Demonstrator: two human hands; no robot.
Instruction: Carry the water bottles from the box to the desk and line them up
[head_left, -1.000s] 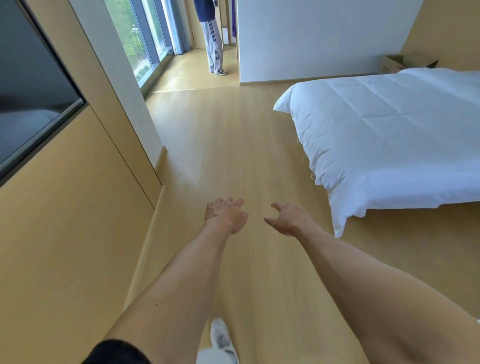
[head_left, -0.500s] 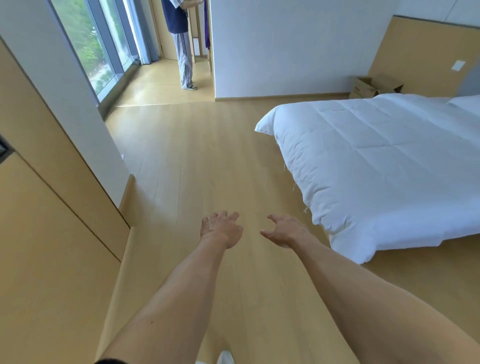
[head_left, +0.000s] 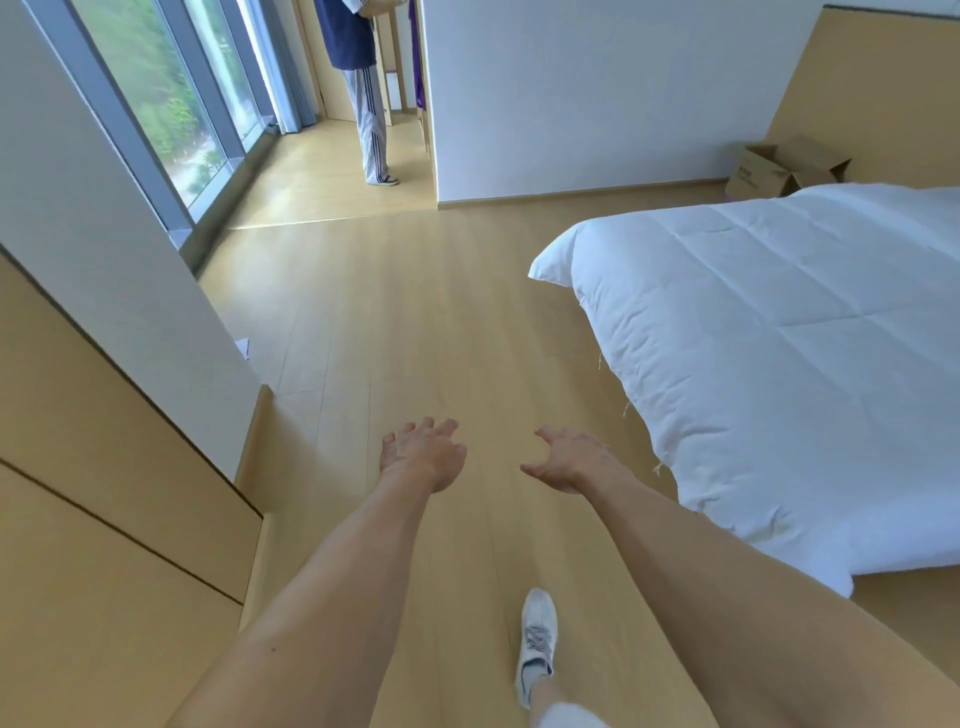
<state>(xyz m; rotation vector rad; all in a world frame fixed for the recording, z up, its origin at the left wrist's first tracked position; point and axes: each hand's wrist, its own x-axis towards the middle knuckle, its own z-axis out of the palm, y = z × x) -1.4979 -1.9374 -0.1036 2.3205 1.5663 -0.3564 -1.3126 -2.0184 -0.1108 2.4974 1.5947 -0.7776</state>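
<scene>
A white-covered bed (head_left: 779, 332) is lying on the wooden floor (head_left: 415, 322) while another person (head_left: 363, 93) is standing near the window (head_left: 171, 98).

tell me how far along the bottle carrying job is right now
Done: nothing visible; no bottles or desk are in view. In hand: nothing; the left hand and right hand reach forward with relaxed fingers, one shoe mid-stride on the wooden floor. Left: probably everything. An open cardboard box sits beyond the bed, likely the next stop.

Head-height view, forward and down over floor (head_left: 415, 322), bed (head_left: 779, 338) rightward.
</scene>
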